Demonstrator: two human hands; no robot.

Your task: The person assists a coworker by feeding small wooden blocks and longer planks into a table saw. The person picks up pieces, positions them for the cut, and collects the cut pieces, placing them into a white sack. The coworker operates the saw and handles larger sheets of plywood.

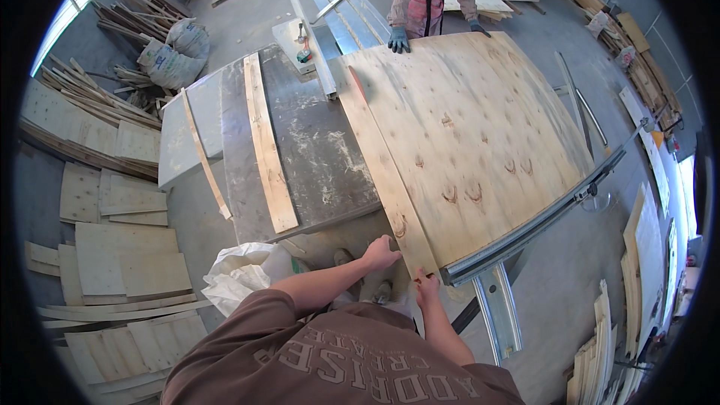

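Observation:
A long plywood strip (395, 202) lies along the left side of a large plywood sheet (480, 135), with a thin line between them. My left hand (381, 253) is closed at the strip's left edge near its close end. Gripping that near end is my right hand (427, 285), fingers wrapped at its corner. Toward the far end of the strip stands a narrow red piece (358, 82). A co-worker's gloved hand (398, 40) rests on the sheet's far edge, the other glove (478, 26) at its far right.
Left of the strip, a dark saw table (315, 142) carries a loose wooden strip (268, 150). A metal rail (540, 214) borders the sheet's near right side. Beside my left arm sits a white sack (244, 274). Stacked boards (135, 255) line the left.

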